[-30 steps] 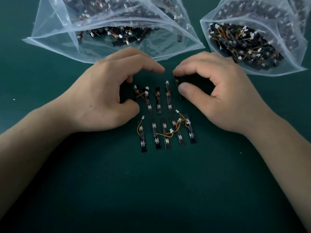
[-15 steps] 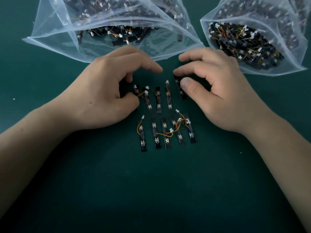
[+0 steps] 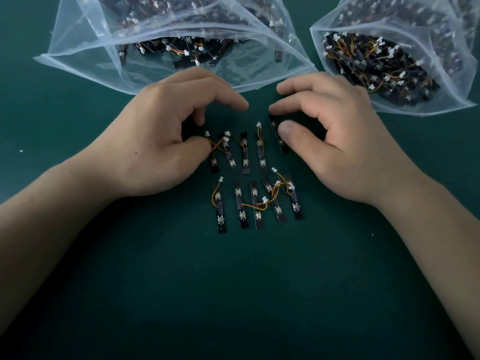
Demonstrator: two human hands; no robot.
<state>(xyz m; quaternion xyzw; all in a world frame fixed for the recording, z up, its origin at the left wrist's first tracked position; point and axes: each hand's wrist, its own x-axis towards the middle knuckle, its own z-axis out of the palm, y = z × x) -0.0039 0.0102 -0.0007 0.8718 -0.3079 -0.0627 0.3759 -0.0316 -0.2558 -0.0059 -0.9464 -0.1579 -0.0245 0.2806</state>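
Two clear plastic bags lie open-mouthed at the far edge of the green mat (image 3: 233,294). The left bag (image 3: 85,61) holds a loose heap of small black circuit strips with orange and yellow wires and white plugs, pushed back from its mouth. The right bag (image 3: 452,97) is packed fuller with the same parts, tangled together. Between the bags and the person, ten strips lie on the mat in two rows. The upper row (image 3: 245,157) has five strips and the lower row (image 3: 257,211) has five more, with some wires crossing from one strip to the next. The right hand (image 3: 337,141) is curled over the right end of the upper row and holds the tilted strip (image 3: 273,125) between thumb and index fingertip; that strip lies on the mat, leaning away from its neighbours. The left hand (image 3: 161,141) arches over the other end, its thumb tip touching the wires of the leftmost strip (image 3: 214,162); whether it pinches them cannot be told. Both index fingers reach toward each other above the row, near but apart. The bag mouths sit just beyond the knuckles, so room is tight on the far side. The broad near half of the mat lies open between the forearms.
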